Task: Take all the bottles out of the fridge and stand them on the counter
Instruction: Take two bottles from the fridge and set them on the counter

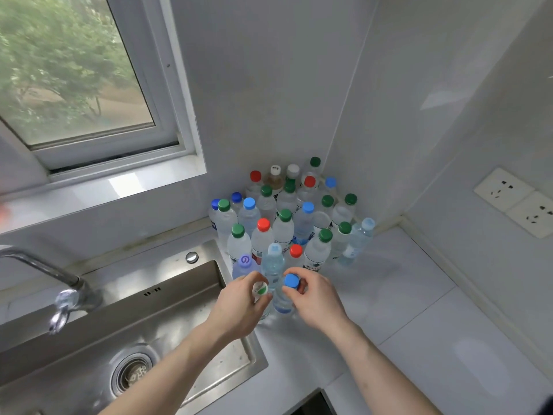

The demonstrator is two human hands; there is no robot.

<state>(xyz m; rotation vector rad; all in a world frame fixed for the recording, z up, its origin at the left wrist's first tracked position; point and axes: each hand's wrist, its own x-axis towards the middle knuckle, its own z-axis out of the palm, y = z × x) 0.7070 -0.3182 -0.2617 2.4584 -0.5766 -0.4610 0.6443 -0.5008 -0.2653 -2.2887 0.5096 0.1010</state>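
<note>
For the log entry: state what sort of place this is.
Most likely a home kitchen corner. A stainless sink with a faucet is set into a white counter, a window sits above it, and wall sockets are on the tiled wall. Many capped bottles crowd the corner.

Single head view: looks steeply down, close over counter (419, 310) corner, sink (149, 339) at left.

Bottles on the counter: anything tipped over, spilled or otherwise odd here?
Nothing stands out. The bottles stand upright and capped in the counter corner beside the sink, with no spill visible. Both hands grip bottles by the neck: left hand, right hand.
</note>
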